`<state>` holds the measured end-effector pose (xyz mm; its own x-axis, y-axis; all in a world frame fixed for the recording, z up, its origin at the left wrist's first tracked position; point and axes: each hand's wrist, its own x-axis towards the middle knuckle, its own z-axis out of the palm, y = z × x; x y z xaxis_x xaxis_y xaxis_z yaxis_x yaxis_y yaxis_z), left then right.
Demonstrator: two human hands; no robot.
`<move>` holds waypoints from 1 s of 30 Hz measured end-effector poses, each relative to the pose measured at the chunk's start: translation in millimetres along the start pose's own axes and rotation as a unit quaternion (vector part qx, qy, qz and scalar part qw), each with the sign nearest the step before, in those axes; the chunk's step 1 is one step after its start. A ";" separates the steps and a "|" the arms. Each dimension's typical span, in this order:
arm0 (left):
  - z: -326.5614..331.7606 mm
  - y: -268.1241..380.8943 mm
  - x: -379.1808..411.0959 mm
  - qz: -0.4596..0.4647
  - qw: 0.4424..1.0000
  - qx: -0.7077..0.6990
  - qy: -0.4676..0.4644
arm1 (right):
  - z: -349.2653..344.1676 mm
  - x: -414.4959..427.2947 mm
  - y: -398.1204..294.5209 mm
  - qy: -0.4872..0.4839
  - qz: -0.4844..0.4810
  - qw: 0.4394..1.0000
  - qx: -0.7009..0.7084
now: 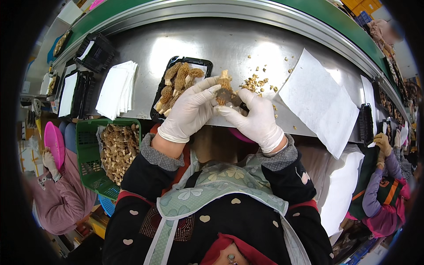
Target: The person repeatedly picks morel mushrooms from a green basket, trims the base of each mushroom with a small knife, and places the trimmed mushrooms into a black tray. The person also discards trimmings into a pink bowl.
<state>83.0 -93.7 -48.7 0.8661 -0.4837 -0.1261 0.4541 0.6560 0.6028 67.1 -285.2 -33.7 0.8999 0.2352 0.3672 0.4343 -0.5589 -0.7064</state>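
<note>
My left hand (194, 107), in a white glove, holds a morel mushroom (225, 81) with its pale stem pointing away from me. In my gloved right hand (254, 116) is a small knife (244, 106) with a dark handle. Its greyish blade appears to lie against the morel, though fingers partly hide it. Left of my hands stands a black plastic tray (206, 62) lined with white paper. Several brown morels (182, 78) with pale stems lie in it. Small stem trimmings (253, 82) are scattered on the metal table just beyond my right hand.
White paper sheets (116, 89) and stacked black trays (94, 53) are at left. A green crate (109, 124) of morels stands below the table edge. A large white sheet (318, 102) overhangs the edge at right. Co-workers (66, 198) are on both sides.
</note>
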 end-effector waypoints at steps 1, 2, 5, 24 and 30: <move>0.2 0.3 -0.1 0.000 1.000 -0.002 -0.005 | -0.7 0.2 0.5 0.006 -0.001 1.000 0.004; 0.7 0.8 -0.2 0.001 1.000 -0.004 -0.010 | -1.1 0.5 0.7 0.013 -0.002 1.000 0.008; 1.4 0.5 -0.1 0.004 1.000 -0.007 -0.010 | -1.8 2.1 -1.2 0.002 -0.006 1.000 0.001; 14.1 9.4 -1.0 0.000 0.998 0.011 0.060 | -2.2 -5.7 -2.5 -0.063 -0.015 0.998 -0.017; 6.9 8.7 -0.7 0.032 0.996 0.033 0.072 | -7.5 -4.7 5.6 -0.016 0.039 0.999 0.019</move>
<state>84.9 -91.6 -37.9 0.9160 -0.3512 -0.1939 0.3862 0.6412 0.6631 65.0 -295.5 -34.8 0.9316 0.2170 0.2917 0.3635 -0.5455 -0.7552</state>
